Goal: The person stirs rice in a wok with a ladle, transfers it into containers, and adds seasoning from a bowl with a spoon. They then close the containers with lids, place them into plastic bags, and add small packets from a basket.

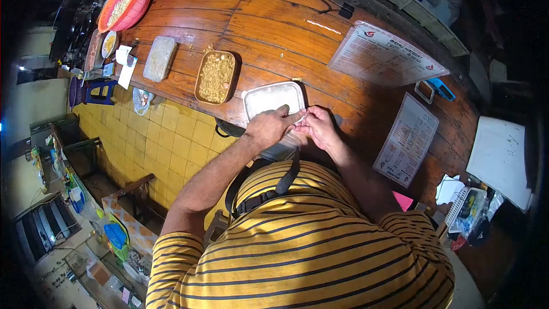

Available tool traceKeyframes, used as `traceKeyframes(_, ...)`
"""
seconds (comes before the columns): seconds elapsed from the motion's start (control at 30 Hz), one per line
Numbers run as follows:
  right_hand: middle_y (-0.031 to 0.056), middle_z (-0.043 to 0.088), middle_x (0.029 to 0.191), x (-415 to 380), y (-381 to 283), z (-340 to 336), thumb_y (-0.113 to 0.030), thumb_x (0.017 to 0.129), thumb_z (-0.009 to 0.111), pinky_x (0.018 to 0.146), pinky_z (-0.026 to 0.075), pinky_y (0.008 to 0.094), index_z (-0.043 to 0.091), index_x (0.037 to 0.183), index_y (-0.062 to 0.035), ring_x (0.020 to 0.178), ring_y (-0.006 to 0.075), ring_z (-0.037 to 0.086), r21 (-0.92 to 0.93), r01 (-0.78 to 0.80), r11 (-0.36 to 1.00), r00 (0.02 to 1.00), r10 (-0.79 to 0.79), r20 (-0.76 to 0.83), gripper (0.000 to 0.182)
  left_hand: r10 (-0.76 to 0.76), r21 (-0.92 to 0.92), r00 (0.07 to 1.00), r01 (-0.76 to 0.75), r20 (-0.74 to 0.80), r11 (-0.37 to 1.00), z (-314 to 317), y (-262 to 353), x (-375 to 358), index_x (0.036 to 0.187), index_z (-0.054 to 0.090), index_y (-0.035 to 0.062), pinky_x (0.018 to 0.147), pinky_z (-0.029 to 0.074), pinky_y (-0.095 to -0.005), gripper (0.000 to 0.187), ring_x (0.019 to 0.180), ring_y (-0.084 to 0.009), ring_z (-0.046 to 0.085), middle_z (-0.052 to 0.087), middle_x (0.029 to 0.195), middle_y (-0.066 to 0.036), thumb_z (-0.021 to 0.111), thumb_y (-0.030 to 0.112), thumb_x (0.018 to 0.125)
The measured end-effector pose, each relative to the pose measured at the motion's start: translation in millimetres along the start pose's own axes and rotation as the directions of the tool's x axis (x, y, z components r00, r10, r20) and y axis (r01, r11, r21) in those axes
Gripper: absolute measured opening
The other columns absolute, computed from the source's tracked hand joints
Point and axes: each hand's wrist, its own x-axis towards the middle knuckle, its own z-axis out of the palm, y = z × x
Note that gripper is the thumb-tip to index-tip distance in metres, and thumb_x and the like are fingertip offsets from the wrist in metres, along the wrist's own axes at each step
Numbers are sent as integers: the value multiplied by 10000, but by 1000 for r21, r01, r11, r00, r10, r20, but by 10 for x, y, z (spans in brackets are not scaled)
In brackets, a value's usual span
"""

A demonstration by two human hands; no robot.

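Note:
My left hand (pixel 267 128) and my right hand (pixel 320 128) meet at the table's front edge, close to my body. Their fingertips are pinched together around something small and pale, too small to name. Just beyond them lies a white rectangular tray (pixel 273 98) with a raised rim; my left hand overlaps its near edge. To the left of the tray is a brown rectangular container (pixel 203 98) filled with a crumbly tan food (pixel 217 76). Farther left stands a translucent lidded box (pixel 160 59).
A pink basket (pixel 140 7) with pale pieces stands at the far left end of the wooden table (pixel 274 23). Printed menus (pixel 389 52) lie at right, with a blue object (pixel 442 88) near them. Yellow floor tiles (pixel 166 137) show below at left.

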Motion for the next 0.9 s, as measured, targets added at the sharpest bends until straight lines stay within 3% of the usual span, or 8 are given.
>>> traceKeyframes(0.2,125,583,942,1,111,-27,8,937,461,778,582,347,516,1052,52,797,212,647,8,44,999,999,-44,-16,135,22,60,1000,-21,-17,998,37,-2,19,1387,448,305,688,556,-400,516,824,-286,647,565,999,-111,537,222,886)
traceKeyframes(0.27,134,589,945,-35,191,-67,12,934,473,782,582,348,516,1055,56,802,218,649,-24,66,997,998,-66,-5,136,17,129,1000,-16,-9,992,47,0,21,1391,441,298,647,565,-384,526,798,-271,647,572,989,-96,589,312,887)
traceKeyframes(0.37,151,606,926,-111,224,-46,2,924,512,793,580,361,526,1060,63,813,238,654,56,137,989,990,-136,-26,150,42,90,997,-35,-71,995,72,-26,19,1393,438,302,650,565,-385,528,793,-270,645,573,984,-96,590,305,888)
traceKeyframes(0.43,161,619,899,-195,240,23,-10,919,538,806,579,376,537,1049,65,821,257,659,193,150,970,983,-125,-138,150,27,93,999,-23,-42,995,63,-24,25,1395,434,303,653,565,-383,528,803,-272,644,573,984,-100,588,302,890)
traceKeyframes(0.53,170,625,899,-147,210,31,-8,906,558,815,578,391,546,1030,65,831,274,663,286,94,954,985,-46,-169,144,26,78,999,-24,-27,997,75,-18,32,1397,429,307,658,565,-383,526,824,-277,642,573,986,-106,584,299,894)
traceKeyframes(0.77,175,627,916,-111,195,108,11,884,568,813,581,374,557,1007,76,844,280,667,284,19,958,972,49,-229,140,30,64,999,-29,-19,998,37,-13,32,1399,425,302,667,563,-389,522,847,-284,637,570,994,-112,579,304,901)
traceKeyframes(0.9,168,627,924,-135,83,73,-5,895,560,774,585,336,572,1020,96,835,251,663,71,16,997,983,-3,-181,161,54,38,998,-53,-35,998,52,-29,29,1403,422,289,655,561,-390,530,834,-283,635,564,983,-112,583,302,899)
